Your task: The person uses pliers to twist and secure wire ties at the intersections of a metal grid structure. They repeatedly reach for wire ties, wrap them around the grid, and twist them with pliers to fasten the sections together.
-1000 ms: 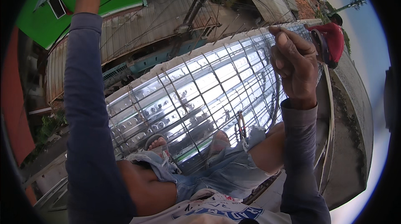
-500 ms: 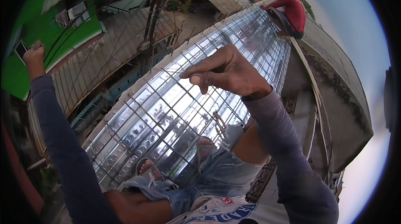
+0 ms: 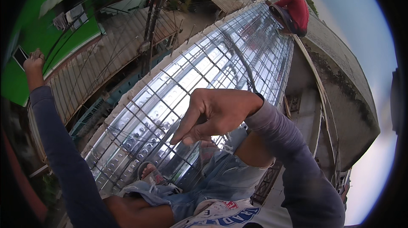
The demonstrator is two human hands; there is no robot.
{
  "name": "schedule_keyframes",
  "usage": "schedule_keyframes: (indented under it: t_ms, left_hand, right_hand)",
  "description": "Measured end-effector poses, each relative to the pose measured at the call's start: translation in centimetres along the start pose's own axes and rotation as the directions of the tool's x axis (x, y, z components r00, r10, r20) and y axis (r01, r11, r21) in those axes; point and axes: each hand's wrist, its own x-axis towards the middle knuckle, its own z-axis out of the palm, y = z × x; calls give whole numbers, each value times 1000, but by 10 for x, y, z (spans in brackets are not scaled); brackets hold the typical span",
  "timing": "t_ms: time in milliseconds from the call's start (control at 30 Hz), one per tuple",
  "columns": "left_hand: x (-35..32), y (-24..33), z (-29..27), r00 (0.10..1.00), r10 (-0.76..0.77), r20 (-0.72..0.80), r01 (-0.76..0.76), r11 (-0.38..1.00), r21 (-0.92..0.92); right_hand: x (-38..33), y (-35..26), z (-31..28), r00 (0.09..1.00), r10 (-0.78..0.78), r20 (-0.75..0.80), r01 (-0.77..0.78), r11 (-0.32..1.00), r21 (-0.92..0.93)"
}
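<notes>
My right hand (image 3: 221, 115) hovers over a steel wire mesh (image 3: 161, 96), thumb and forefinger pressed together. Whatever the pinch holds is too fine to make out; a faint thin line runs left from near the fingertips. My left hand (image 3: 35, 63) is raised far out to the left, beyond the mesh edge, with its fingers curled closed. Its contents cannot be seen. Beneath the mesh lies shiny ribbed metal decking (image 3: 123, 143) with raised dimples. A dark bundle of wire (image 3: 240, 53) lies across the mesh beyond my right hand.
I squat on the mesh in sandals (image 3: 155, 175). A co-worker in a red top (image 3: 293, 9) crouches at its far end. A rough concrete edge (image 3: 127, 94) borders the left side, with a drop to corrugated roofs (image 3: 85, 62), cables and a pole. A grey roof (image 3: 344, 87) slopes away right.
My right hand has come down and nearer to me, uncovering the dark wire bundle and hiding the looped tool by my knee. My left hand has dropped slightly, still closed.
</notes>
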Motion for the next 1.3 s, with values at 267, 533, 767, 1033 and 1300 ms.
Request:
schedule_keyframes:
  t_ms: [267, 533, 767, 1033, 1300]
  left_hand:
    - [26, 44, 19, 979, 57, 196, -58, 998, -3]
    - [-25, 18, 31, 995, -58, 78, 64, 995, -77]
    - [-111, -62, 117, 984, 85, 157, -100, 991, 91]
    - [-112, -66, 111, 996, -48, 75, 48, 999, -3]
    - [-167, -97, 155, 994, 87, 67, -98, 979, 178]
  right_hand:
    - [-1, 53, -58, 471, -210, -857, -316, 866, -387]
    - [10, 37, -23, 850, -1, -527, -148, 960, -240]
    - [26, 74, -9, 944, -53, -327, -112, 878, -465]
    - [17, 21, -16, 812, 42, -582, -27, 999, 35]
    - [20, 99, -29, 576, -156, -802, -460, 749, -476]
